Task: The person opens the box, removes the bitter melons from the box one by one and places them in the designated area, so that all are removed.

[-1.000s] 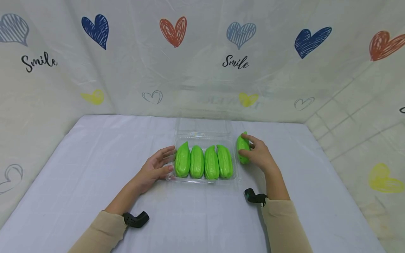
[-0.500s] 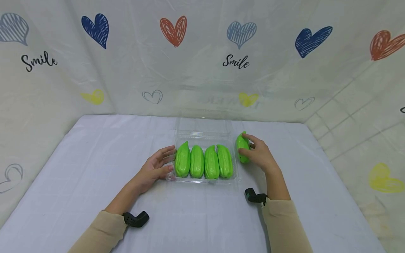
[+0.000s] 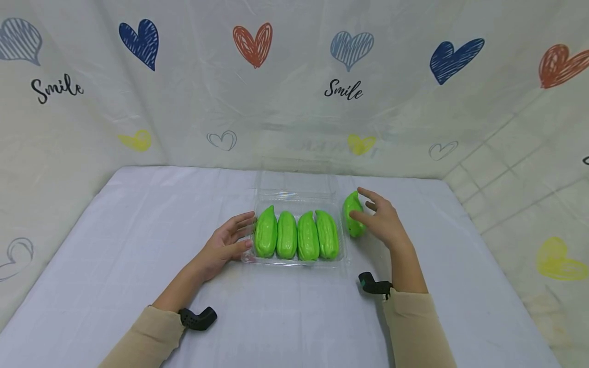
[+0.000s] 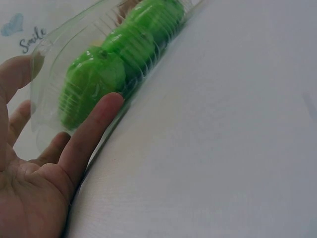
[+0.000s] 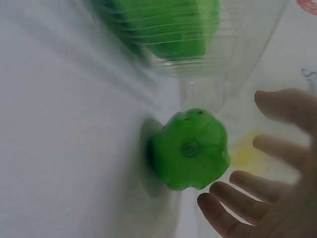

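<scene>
Four-sided and clear, a plastic clamshell box (image 3: 294,263) sits mid-table with its lid raised at the back. Several green ribbed gourds (image 3: 287,235) lie side by side in it. My left hand (image 3: 225,245) rests against the box's left end; in the left wrist view its thumb (image 4: 91,134) touches the wall, fingers spread beyond. Just outside the right end, another green gourd (image 3: 352,203) lies on the cloth. Beside it, my right hand (image 3: 384,220) has its fingers spread. The right wrist view shows a gap between the fingers and the gourd (image 5: 190,151).
A white cloth (image 3: 294,317) covers the table. Behind stands the transparent lid (image 3: 296,181), close to a pale curtain (image 3: 294,102) printed with hearts and "Smile". Each wrist wears a black camera, one on the left (image 3: 198,319) and one on the right (image 3: 375,284).
My right hand's fingers have spread and drawn slightly right, letting go of the loose gourd, which has shifted very little. The left hand and the box have stayed put.
</scene>
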Motion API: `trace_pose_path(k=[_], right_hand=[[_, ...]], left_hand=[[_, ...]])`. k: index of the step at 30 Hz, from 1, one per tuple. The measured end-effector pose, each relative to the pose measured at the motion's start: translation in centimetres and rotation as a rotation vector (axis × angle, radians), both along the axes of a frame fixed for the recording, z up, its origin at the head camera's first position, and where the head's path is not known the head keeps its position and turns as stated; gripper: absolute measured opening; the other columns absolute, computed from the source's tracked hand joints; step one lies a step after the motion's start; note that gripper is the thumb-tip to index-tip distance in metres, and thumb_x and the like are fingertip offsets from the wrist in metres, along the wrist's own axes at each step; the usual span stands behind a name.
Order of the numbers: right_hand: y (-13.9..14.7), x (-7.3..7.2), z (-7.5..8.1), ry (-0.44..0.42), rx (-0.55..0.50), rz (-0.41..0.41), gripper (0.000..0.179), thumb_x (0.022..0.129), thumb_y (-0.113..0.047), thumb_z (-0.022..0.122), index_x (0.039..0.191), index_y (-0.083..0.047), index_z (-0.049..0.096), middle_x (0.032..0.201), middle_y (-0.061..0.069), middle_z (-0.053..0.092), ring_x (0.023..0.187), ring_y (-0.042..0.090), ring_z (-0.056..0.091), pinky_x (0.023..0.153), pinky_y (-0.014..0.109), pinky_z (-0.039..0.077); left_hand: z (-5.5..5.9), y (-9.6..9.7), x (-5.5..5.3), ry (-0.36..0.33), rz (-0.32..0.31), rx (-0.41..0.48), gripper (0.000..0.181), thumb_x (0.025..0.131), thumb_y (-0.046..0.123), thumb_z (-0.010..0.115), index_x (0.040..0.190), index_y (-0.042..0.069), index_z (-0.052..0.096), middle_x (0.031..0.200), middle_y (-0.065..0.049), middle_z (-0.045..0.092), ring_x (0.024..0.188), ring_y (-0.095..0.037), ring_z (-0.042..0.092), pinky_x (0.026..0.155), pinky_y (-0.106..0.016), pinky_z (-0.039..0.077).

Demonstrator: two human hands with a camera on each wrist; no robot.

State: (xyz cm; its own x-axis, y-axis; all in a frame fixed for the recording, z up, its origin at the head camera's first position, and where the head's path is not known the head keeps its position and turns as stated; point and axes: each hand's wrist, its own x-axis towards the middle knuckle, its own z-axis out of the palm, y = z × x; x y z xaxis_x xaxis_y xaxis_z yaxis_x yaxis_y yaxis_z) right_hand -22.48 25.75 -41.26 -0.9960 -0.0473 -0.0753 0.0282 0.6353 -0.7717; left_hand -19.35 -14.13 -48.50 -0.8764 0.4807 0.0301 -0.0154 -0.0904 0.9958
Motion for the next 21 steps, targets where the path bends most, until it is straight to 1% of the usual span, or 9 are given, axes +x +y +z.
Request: trace_pose_path(k=[6,10,13,17,21], right_hand=[[-0.4,0.4,1.2,0.044,-0.003,0.000,0.072,0.094,-0.033,0.068,0.157,-0.025,0.033,0.164,0.010,0.025,0.147,0.039,0.030,0.108,0.067,0.033],[-0.8,0.7,1.7,0.072,-0.021,0.011,0.071,0.094,-0.032,0.067,0.157,-0.026,0.033,0.163,0.008,0.027,0.147,0.038,0.032,0.108,0.064,0.036],[-1.3,1.0,2.3,0.102,-0.042,0.029,0.071,0.094,-0.031,0.068,0.156,-0.025,0.035,0.163,0.004,0.029,0.147,0.036,0.032,0.109,0.059,0.038],[-2.0,1.5,3.0,0.141,-0.066,0.062,0.069,0.094,-0.032,0.068,0.155,-0.025,0.037,0.161,-0.002,0.031,0.147,0.032,0.032,0.110,0.056,0.038],[-2.6,2.0,3.5,0.166,-0.095,0.090,0.068,0.094,-0.032,0.068,0.154,-0.024,0.038,0.160,-0.005,0.033,0.147,0.031,0.033,0.110,0.055,0.038]], left_hand=[[-0.1,0.0,0.0,-0.003,-0.001,0.007,0.073,0.096,0.015,0.067,0.157,0.010,0.026,0.161,-0.015,0.026,0.147,-0.040,0.028,0.091,-0.037,0.055],[-0.1,0.0,-0.1,-0.006,0.002,0.000,0.072,0.096,0.013,0.066,0.157,0.011,0.027,0.161,-0.014,0.027,0.147,-0.038,0.029,0.091,-0.037,0.055],[-0.1,0.0,-0.1,-0.007,0.004,-0.003,0.071,0.096,0.012,0.065,0.157,0.011,0.027,0.161,-0.014,0.028,0.147,-0.038,0.029,0.091,-0.037,0.055],[-0.1,0.0,0.0,-0.007,0.007,-0.010,0.072,0.096,0.014,0.066,0.157,0.012,0.027,0.160,-0.014,0.028,0.147,-0.038,0.029,0.091,-0.037,0.055],[0.0,0.1,0.0,-0.007,0.010,-0.010,0.072,0.096,0.014,0.066,0.157,0.012,0.028,0.161,-0.014,0.028,0.146,-0.038,0.030,0.091,-0.037,0.055]])
